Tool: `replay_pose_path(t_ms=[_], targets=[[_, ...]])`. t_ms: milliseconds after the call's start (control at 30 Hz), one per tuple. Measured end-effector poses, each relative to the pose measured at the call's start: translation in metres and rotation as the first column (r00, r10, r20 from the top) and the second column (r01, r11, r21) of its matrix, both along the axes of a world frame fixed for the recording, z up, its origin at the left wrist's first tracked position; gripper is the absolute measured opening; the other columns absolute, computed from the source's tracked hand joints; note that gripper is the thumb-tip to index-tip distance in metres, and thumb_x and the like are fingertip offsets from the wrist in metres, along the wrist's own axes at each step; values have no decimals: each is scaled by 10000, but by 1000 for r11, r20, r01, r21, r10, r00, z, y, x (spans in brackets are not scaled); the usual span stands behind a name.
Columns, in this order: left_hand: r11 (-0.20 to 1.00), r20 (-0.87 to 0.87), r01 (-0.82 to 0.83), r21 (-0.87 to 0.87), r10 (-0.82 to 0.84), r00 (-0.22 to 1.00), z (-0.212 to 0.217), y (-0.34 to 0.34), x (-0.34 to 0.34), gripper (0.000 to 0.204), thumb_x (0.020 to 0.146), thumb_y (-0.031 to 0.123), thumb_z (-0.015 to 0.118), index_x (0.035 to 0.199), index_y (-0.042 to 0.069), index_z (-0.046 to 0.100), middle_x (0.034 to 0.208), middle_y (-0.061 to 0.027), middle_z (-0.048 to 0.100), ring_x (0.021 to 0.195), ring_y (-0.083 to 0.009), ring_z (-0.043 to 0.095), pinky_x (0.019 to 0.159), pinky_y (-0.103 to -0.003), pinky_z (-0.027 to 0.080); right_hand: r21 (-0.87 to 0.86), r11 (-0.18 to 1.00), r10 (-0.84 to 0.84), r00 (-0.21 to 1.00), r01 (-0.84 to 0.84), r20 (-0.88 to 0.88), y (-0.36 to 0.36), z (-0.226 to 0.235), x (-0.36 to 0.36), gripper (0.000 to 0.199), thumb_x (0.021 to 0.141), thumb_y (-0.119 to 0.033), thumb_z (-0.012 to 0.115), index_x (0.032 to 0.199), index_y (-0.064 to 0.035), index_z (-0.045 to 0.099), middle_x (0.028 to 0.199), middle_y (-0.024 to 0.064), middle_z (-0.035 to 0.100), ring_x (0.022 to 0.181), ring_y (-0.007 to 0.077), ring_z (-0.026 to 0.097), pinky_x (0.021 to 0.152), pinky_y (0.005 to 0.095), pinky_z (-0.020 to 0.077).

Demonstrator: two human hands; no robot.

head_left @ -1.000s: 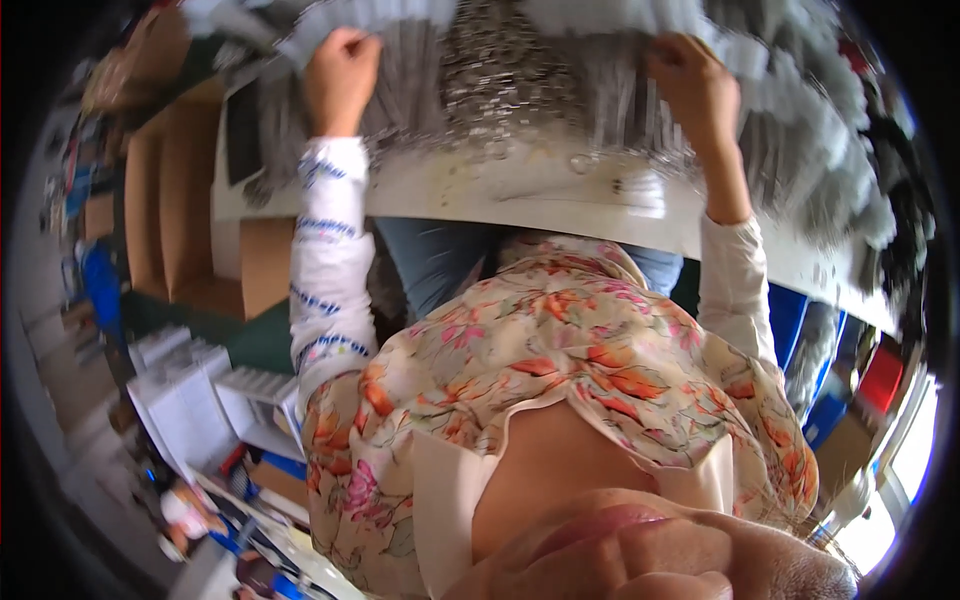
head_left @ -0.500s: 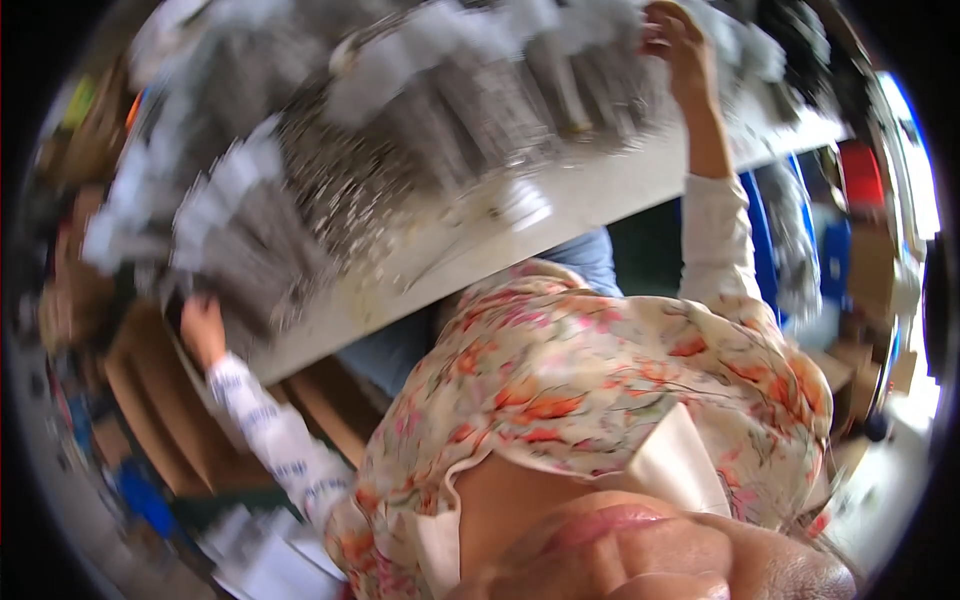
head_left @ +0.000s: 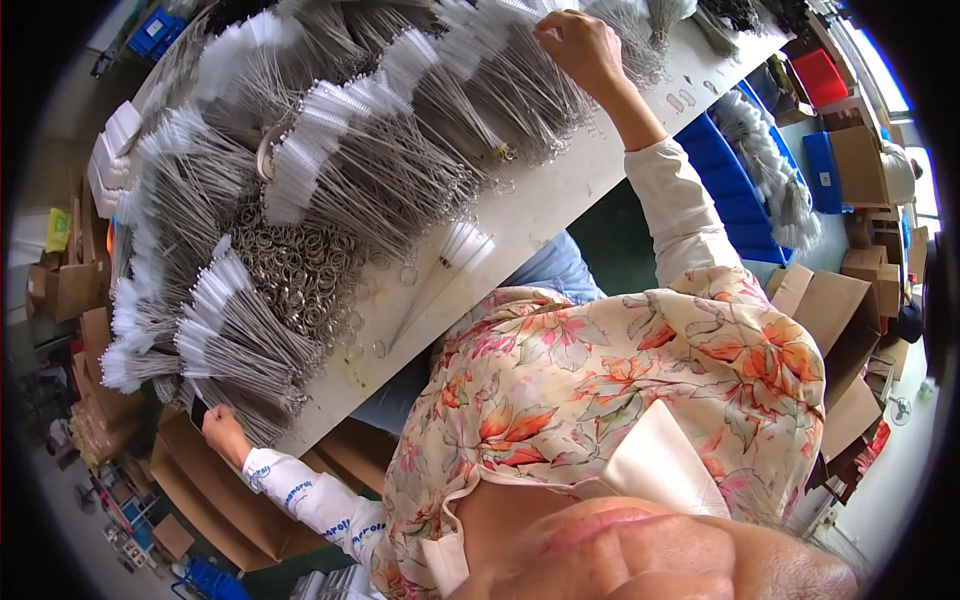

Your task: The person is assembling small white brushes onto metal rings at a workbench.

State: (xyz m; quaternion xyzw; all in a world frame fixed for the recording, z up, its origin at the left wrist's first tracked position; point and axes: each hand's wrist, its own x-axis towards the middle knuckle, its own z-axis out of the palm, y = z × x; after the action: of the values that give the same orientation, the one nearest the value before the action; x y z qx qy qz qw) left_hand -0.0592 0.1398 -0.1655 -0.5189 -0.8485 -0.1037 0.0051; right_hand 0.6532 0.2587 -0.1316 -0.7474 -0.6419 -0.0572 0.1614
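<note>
Near the table's left corner, my left hand [head_left: 226, 436] is closed on the edge of a small dark flat thing [head_left: 199, 411], whose kind I cannot make out. Right beside it lies a bundle of thin grey wires with translucent white ends [head_left: 262, 340]. Across the table, my right hand [head_left: 588, 48] is held over the far wire bundles [head_left: 530, 75]. Its fingers are curled in; whatever they hold, if anything, is hidden. Between the bundles is a heap of metal rings [head_left: 300, 265]. A few loose wires with white ends [head_left: 462, 246] lie near the front edge.
The white tabletop [head_left: 575, 185] runs slantwise, its near edge against my body. Cardboard boxes [head_left: 205, 490] stand below its left corner. At the right, a blue bin [head_left: 735, 185] holds more white-ended bundles, with a red container [head_left: 820, 78] beyond it.
The view has turned and steadied, so the table and bundles look shifted and sharper. My right hand appears farther left in the picture, my left hand lower; the dark flat thing shows clearly now.
</note>
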Motion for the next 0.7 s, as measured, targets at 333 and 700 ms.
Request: replay_pose_path(t_ms=[333, 700], targets=[[961, 68, -77, 266, 61, 996, 15, 10, -1, 209, 822, 165, 542, 890, -19, 615, 872, -133, 656, 789, -243, 619, 715, -330, 462, 804, 594, 336, 901, 23, -274, 29, 61, 7, 156, 848, -143, 537, 779, -3, 543, 686, 159, 537, 583, 256, 514, 578, 364, 424], [751, 516, -279, 598, -94, 852, 52, 12, 88, 245, 943, 178, 480, 1126, 73, 603, 782, 18, 510, 519, -40, 333, 424, -184, 249, 221, 935, -269, 961, 276, -65, 60, -22, 174, 149, 682, -257, 616, 762, -155, 691, 795, 108, 664, 754, 311, 637, 685, 419, 499]])
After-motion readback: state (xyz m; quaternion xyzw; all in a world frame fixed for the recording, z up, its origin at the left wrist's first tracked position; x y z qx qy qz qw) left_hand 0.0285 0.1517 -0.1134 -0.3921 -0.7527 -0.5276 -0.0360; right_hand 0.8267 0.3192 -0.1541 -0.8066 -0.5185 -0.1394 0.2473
